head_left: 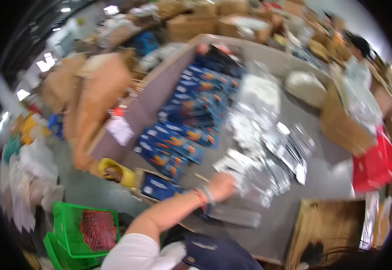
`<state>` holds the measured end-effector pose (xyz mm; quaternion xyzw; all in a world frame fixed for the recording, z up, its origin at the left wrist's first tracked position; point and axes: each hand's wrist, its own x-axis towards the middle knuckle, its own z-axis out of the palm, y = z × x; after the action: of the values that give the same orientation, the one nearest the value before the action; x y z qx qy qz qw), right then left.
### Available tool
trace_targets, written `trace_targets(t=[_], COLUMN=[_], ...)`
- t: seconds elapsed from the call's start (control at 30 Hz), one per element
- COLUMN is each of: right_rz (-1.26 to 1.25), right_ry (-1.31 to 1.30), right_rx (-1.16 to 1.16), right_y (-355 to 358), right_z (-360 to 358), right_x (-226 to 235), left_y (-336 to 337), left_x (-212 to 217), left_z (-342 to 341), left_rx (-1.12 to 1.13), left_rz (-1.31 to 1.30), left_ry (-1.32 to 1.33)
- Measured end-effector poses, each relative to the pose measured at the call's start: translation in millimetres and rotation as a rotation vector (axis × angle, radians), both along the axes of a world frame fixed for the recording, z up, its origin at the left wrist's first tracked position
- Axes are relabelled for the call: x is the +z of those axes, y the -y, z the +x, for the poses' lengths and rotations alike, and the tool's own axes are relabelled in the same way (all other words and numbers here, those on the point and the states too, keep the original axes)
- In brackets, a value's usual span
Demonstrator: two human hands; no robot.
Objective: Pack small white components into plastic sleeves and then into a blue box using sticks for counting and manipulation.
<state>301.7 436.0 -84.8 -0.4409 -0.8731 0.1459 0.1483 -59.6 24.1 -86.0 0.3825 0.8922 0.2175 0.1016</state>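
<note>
My left hand reaches across from the lower left, with a band at the wrist. It is at the near edge of a heap of white packets and clear plastic bags. Motion blur hides whether its fingers grip anything. Left of the heap lie overlapping rows of blue-and-orange packets. Below the forearm and hand is a flat clear plastic sleeve. Beside the forearm, a small open box contains blue packets. My right hand is out of view.
The grey table has a raised rim. A brown carton, a red bag and an open cardboard box stand to the right. Green crates and a yellow container are at left. Someone in a dark cap is far right.
</note>
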Motion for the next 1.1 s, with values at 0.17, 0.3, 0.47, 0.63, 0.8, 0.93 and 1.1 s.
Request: trace_targets(t=[0.17, 0.3, 0.47, 0.63, 0.8, 0.93, 1.1], right_rz=[0.261, 0.221, 0.489, 0.345, -0.216, -0.105, -0.166], right_ry=[0.992, 0.724, 0.794, 1.509, 0.513, -0.058, 0.353], right_rx=[0.218, -0.034, 0.093, 0.343, 0.354, 0.794, 0.885], right_y=[3.1, -25.4, -98.5, -51.9, 15.1, 138.3, 175.7], right_z=[17.1, -9.0, 40.3, 63.9, -29.9, -132.2, -153.5], right_x=[3.4, -54.5, -150.5, -89.9, -22.8, 51.4, 36.3], left_y=[-88.1, -78.3, -81.3, -54.8, 22.2, 52.1, 77.9], left_x=[-38.6, -23.2, -17.9, 27.3, 39.7, 48.0, 49.3], left_z=[37.0, 44.4, 47.3, 55.8, 70.3, 74.3, 82.5], left_rx=[-0.087, -0.009, -0.001, -0.048, -0.167, -0.001, -0.040], left_rz=[0.130, -0.032, 0.135, 0.305, 0.009, 0.146, 0.065], left_ry=[-0.263, -0.142, -0.043, 0.361, -0.169, -0.122, -0.122])
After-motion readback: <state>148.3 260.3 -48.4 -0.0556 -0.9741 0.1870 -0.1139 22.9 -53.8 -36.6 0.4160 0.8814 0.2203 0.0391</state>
